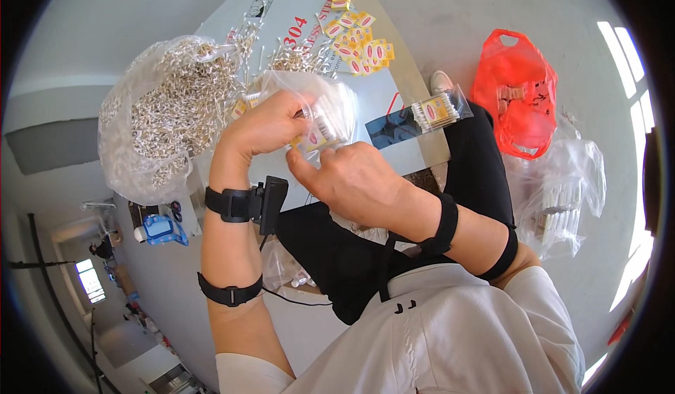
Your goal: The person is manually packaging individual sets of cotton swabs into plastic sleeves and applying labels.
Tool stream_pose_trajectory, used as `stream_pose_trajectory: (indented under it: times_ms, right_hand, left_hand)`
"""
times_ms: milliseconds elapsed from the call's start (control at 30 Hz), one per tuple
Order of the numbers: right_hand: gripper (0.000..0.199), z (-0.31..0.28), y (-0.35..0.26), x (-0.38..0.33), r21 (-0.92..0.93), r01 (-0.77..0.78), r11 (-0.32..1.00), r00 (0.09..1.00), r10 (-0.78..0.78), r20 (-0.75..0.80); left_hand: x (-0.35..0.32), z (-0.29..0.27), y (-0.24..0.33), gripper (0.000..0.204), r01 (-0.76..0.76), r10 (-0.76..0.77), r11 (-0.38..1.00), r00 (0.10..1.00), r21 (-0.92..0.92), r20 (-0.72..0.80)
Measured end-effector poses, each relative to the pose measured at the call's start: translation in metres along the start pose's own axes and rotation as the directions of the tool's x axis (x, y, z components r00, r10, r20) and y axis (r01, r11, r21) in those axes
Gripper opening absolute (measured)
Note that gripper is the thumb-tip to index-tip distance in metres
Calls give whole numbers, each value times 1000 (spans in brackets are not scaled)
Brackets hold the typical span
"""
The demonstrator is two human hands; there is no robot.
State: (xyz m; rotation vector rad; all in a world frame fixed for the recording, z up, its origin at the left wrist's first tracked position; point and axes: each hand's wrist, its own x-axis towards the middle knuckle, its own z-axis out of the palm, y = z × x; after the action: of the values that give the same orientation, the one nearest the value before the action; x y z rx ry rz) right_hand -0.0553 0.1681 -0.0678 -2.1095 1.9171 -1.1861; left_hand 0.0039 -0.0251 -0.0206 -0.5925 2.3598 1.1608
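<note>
Above the table's near edge, I hold a clear plastic bag [337, 105] with white cotton swabs and a yellow card [309, 139] showing through the film. My left hand [271, 123] is closed on the bag's left side, thumb and fingers pinching the film. My right hand [358, 183] has its fingers curled at the bag's near edge, and its fingertips are partly hidden; it seems to pinch the film there. Just left of the bag, another yellow card [245, 105] shows among swabs. Loose cotton swabs [299, 62] lie beyond it.
A big clear sack of cotton swabs [169, 98] fills the table's left. Yellow cards [362, 46] are scattered at the far side. A packed bundle of swabs [436, 112] lies at the right edge near my knee. A red plastic bag [517, 91] and clear bags [562, 197] sit farther right.
</note>
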Motion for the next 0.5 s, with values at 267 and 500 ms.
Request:
stream_pose_trajectory:
  times_ms: [267, 500]
  right_hand:
    - [11, 7, 1, 4, 92, 4, 996, 999, -9, 46]
    - [11, 21, -1, 7, 110, 18, 994, 999, -14, -33]
  left_hand:
    - [6, 3, 11, 16, 14, -28, 998, 972, -59, -233]
    - [18, -2, 6, 17, -3, 37, 989, 972, 145, -231]
